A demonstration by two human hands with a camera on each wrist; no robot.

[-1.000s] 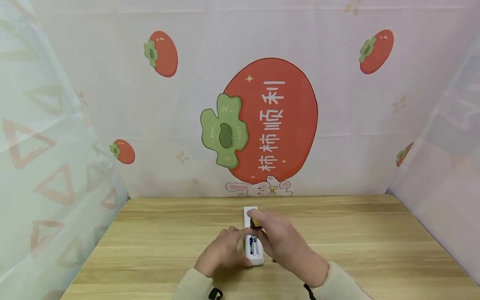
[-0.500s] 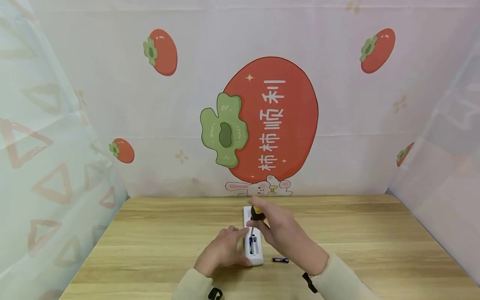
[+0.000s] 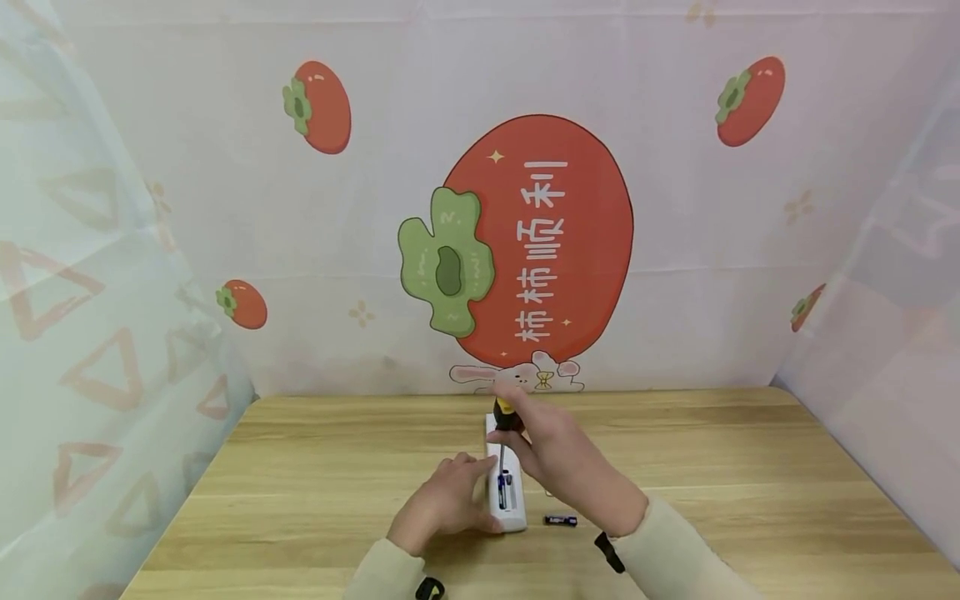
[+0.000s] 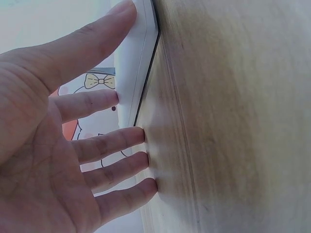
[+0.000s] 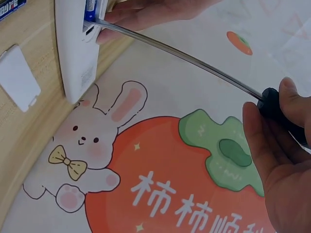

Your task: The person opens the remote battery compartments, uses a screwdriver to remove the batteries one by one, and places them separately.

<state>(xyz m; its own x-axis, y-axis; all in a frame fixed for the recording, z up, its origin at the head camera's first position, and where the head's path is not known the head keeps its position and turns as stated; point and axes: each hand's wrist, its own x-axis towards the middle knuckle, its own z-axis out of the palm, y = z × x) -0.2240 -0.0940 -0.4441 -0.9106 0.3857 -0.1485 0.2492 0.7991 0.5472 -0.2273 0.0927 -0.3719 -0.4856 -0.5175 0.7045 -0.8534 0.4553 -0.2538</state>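
Observation:
A white oblong device [image 3: 507,507] lies on the wooden table [image 3: 712,467], its battery bay open and a blue battery [image 3: 502,487] inside. My left hand [image 3: 448,502] rests at the device's left side, thumb and straight fingers [image 4: 99,104] pressed against the white casing [image 4: 138,58]. My right hand [image 3: 558,465] grips a screwdriver by its yellow and black handle [image 3: 507,414]. The metal shaft [image 5: 184,56] slants down, and its tip sits in the bay beside the battery [image 5: 91,7]. A loose dark battery [image 3: 561,520] lies just right of the device.
A small white cover plate [image 5: 18,77] lies flat on the table beside the device [image 5: 77,53]. A cloth backdrop with a large persimmon print [image 3: 540,242] stands close behind the table, and cloth walls close in both sides.
My right hand has risen and drawn back, tipping the screwdriver more upright. A loose battery now shows on the table to the right. The left hand has not moved.

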